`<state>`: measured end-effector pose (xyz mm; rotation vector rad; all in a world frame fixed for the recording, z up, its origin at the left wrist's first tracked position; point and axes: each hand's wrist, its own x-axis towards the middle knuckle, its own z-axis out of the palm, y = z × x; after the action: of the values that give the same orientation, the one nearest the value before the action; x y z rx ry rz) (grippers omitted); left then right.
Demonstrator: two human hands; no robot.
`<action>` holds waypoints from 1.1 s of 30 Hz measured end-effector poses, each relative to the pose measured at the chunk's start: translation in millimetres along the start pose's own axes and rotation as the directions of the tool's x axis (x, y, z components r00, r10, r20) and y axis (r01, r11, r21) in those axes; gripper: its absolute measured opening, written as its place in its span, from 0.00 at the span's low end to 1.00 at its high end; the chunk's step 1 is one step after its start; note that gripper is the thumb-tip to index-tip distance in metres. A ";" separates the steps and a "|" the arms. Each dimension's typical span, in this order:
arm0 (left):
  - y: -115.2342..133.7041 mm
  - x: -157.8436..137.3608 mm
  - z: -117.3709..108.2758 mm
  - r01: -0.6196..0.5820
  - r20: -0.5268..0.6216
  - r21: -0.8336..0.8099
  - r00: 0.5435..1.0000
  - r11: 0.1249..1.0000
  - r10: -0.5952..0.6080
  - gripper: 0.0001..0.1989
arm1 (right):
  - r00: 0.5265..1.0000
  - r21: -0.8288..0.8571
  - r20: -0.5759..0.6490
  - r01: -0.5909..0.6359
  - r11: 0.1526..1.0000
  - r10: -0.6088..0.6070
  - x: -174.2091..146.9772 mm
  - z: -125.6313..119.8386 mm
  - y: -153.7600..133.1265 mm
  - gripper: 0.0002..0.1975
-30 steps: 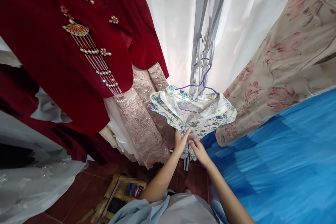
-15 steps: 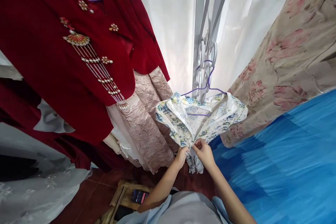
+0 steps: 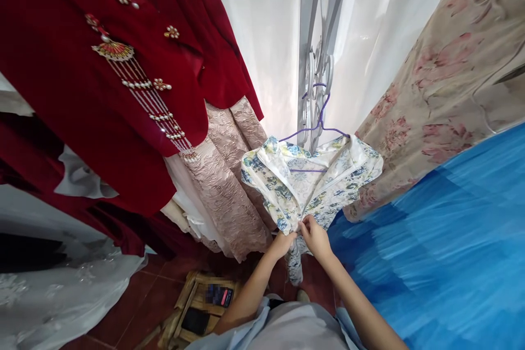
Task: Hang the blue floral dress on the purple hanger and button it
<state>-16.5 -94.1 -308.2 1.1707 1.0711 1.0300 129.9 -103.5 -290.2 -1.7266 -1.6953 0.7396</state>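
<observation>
A white garment with blue and yellow floral print (image 3: 332, 199) hangs by its shoulders from a purple hanger (image 3: 320, 120), its wide collar spread open. Both of my hands meet at the bottom of its V-shaped neckline. My left hand (image 3: 283, 245) pinches the front edge on the left side. Close beside it, my right hand (image 3: 315, 236) pinches the other front edge with thumb and bent fingers. Whether a button or other fastening lies between the fingertips is too small to tell. Below my hands the lower part of the garment hangs down in a narrow fold.
Left hangs a dark red jacket (image 3: 180, 93) with beaded ornaments, over a pink textured skirt (image 3: 229, 197). Grey metal rails (image 3: 307, 22) hold the hanger. Beige floral cloth (image 3: 443, 87) and blue fabric (image 3: 443, 251) are at right. Below, a wooden stool (image 3: 209, 320) bears a phone (image 3: 225, 296).
The view has shifted slightly, so the hanging clothes sit a little higher and more of the stool shows. Both hands stay pinched on the neckline; the garment's lower fold has swung a little left.
</observation>
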 end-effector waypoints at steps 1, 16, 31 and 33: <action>0.6 -0.5 0.4 -0.049 0.015 0.013 0.999 0.999 0.049 0.14 | 1.000 -0.026 0.016 0.019 0.999 -0.019 0.7 -2.3 -0.7 0.11; -6.5 -6.0 3.9 -0.176 -0.056 0.222 0.980 0.959 0.193 0.16 | 0.894 0.633 0.446 -0.350 0.690 0.045 -1.1 -19.2 -28.6 0.18; -15.0 6.6 1.8 -0.084 0.117 0.141 0.991 0.986 0.068 0.23 | 0.997 0.945 0.065 -0.048 0.324 -0.040 114.7 -186.5 -215.4 0.08; -18.2 9.7 -9.5 -0.023 0.082 0.065 0.996 0.998 0.017 0.29 | 0.999 0.934 0.015 0.003 0.357 -0.047 110.6 -180.9 -213.4 0.09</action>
<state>-23.0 -84.8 -327.9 1.2684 1.0376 0.9606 126.6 1.1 -8.2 -0.8091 -0.8861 1.3856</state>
